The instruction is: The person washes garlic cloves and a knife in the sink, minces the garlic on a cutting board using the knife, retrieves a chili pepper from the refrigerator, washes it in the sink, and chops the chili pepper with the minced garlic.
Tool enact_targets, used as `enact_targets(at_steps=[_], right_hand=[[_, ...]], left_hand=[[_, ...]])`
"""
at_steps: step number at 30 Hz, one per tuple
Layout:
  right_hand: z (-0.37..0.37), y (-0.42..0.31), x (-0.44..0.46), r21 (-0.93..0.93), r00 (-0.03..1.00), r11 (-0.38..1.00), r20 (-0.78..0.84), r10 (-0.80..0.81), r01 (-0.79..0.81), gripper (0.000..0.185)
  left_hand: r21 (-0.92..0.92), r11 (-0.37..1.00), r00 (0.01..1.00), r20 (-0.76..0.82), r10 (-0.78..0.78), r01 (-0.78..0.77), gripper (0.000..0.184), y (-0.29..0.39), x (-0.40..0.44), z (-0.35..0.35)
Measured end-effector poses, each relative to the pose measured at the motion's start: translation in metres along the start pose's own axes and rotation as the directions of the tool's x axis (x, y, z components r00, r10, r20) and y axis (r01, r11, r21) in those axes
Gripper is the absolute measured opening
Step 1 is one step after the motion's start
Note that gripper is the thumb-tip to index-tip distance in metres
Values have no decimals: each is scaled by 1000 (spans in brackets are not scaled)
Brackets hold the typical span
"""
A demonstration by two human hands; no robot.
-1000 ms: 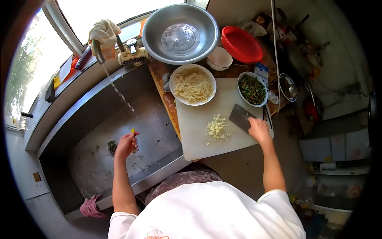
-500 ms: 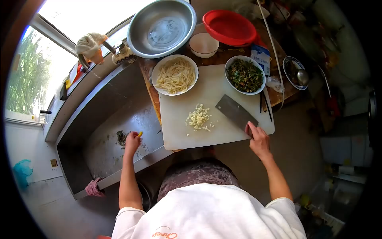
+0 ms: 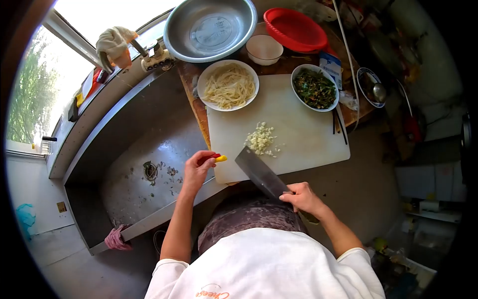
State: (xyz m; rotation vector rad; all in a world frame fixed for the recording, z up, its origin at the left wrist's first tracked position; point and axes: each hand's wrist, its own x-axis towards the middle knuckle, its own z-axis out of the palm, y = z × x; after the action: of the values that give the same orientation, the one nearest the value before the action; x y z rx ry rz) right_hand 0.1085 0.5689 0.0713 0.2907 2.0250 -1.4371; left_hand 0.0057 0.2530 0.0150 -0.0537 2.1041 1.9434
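Between its fingers, my left hand (image 3: 197,169) holds a small red and yellow piece (image 3: 219,158), at the left edge of the white cutting board (image 3: 298,144). My right hand (image 3: 301,197) grips a cleaver (image 3: 260,171) by its handle; the blade points up and left, over the board's front edge. Chopped pale bits (image 3: 261,138) lie in a heap on the board just beyond the blade. A bowl of pale shreds (image 3: 229,85) sits at the board's back left corner, and a bowl of chopped greens (image 3: 314,88) at its back right.
On the left is a metal sink (image 3: 149,134) with debris around its drain; a cloth-wrapped faucet (image 3: 114,45) stands above it. Behind the board are a large metal basin (image 3: 210,31), a white bowl (image 3: 264,49) and a red basin (image 3: 295,29). Chopsticks (image 3: 341,127) lie at the board's right.
My left hand has moved from over the sink to the board's left edge with the piece. My right hand has brought the cleaver left and toward my body. The water stream from the faucet has stopped.
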Motion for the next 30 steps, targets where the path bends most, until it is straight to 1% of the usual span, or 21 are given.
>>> enact_targets(at_steps=[1,2,3,4,5,6,7,8,9,10,11,12,13,14,17,19,20,23,26,29,30], right_hand=[[2,3,3,3,999,1000,-39,-6,6,29],[3,4,5,6,997,1000,-80,-11,11,29],[5,-3,5,-41,990,999,-141,-30,24,27],[6,-9,4,-68,987,997,-150,-54,44,26],[7,-13,3,-95,984,994,-160,-76,62,26],[9,-15,2,-121,981,990,-166,-96,77,25],[11,-13,2,-173,984,983,-159,-83,55,14],[15,-9,2,-218,973,972,-193,-129,85,13],[20,-3,3,-263,958,957,-223,-181,120,17],[23,3,5,-306,939,939,-249,-238,157,22],[25,10,6,-342,932,917,-216,-289,205,37],[26,11,6,-363,928,909,-223,-297,204,40],[27,11,6,-382,924,901,-228,-306,204,42],[27,11,7,-400,920,893,-233,-316,206,45],[20,-1,4,-400,951,903,-184,-248,158,49],[18,4,7,-388,932,893,-180,-316,228,50],[16,6,7,-384,921,885,-175,-349,263,51],[10,7,9,-436,928,864,-145,-343,252,46],[6,1,9,-488,930,832,-102,-354,263,39],[3,-1,11,-536,914,786,-59,-400,310,36],[2,-1,11,-557,917,772,-45,-397,307,36]], left_hand=[[-45,999,1000,7,4,-4,15,0,0,4],[-20,1000,1000,24,18,-18,15,0,2,8],[1,999,998,45,32,-32,15,-2,5,12],[20,999,996,69,47,-49,16,-4,9,19],[91,991,993,67,94,-100,18,-8,14,26],[209,954,975,87,202,-217,19,-12,19,33],[322,889,946,115,304,-325,20,-16,25,40],[428,799,905,150,398,-423,21,-20,28,44],[545,631,810,170,562,-552,21,-18,31,47],[624,520,757,183,628,-583,20,-15,31,49],[695,401,700,206,684,-597,19,-11,29,50],[757,275,642,237,729,-593,18,-6,27,50],[762,245,626,255,737,-599,19,-5,26,50],[732,270,623,261,737,-625,20,-8,27,49],[647,350,629,261,733,-677,22,-16,23,47],[604,412,643,226,732,-682,22,-10,19,46],[602,408,644,241,726,-686,23,-10,19,45],[606,398,658,292,694,-689,21,-9,20,40],[630,299,618,374,691,-717,18,-13,21,42],[675,318,645,305,701,-665,18,-20,20,45],[680,311,644,309,700,-664,18,-20,19,46]])
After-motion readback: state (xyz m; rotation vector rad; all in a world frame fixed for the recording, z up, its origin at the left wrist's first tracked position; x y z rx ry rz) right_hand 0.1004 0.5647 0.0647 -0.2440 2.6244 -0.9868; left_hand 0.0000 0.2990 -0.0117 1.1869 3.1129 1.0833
